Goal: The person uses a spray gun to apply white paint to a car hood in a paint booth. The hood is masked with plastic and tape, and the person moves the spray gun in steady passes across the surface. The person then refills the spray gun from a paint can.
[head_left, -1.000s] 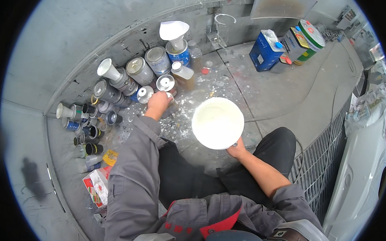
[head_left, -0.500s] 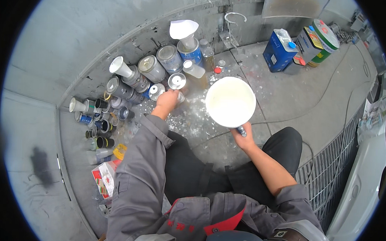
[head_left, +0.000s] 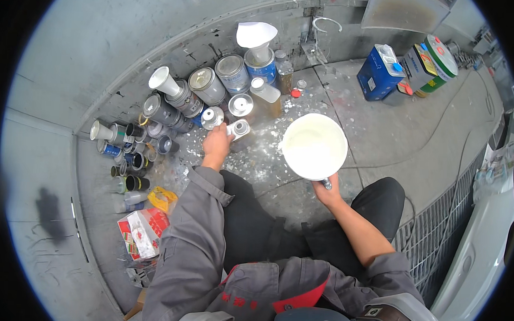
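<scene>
My right hand (head_left: pixel 329 191) is closed round the grey metal grip (head_left: pixel 326 184) under a round white cup (head_left: pixel 314 146). The cup looks pale cream inside and hides most of what lies below it. At the near side of the group of cans, my left hand (head_left: pixel 216 146) has its fingers at the left edge of a small rectangular can (head_left: pixel 239 129) with a round cap. Touching or close behind that hand is a round-topped can (head_left: pixel 212 117). Another round silver can (head_left: pixel 241 105) stands just beyond, beside a translucent bottle (head_left: pixel 265 91) of amber liquid.
Paint cans (head_left: pixel 208 85) and small cups (head_left: pixel 137 183) line the curved wall at left. A red box (head_left: pixel 143 233) lies near my left sleeve. Far right stand a blue rectangular can (head_left: pixel 380 73) and other containers. A hose (head_left: pixel 421 145) crosses the floor toward a grating (head_left: pixel 436 223).
My left hand has drawn slightly back and to the left, uncovering more of the small rectangular can. The white cup has shifted a little right and nearer, with my right hand still holding its grip.
</scene>
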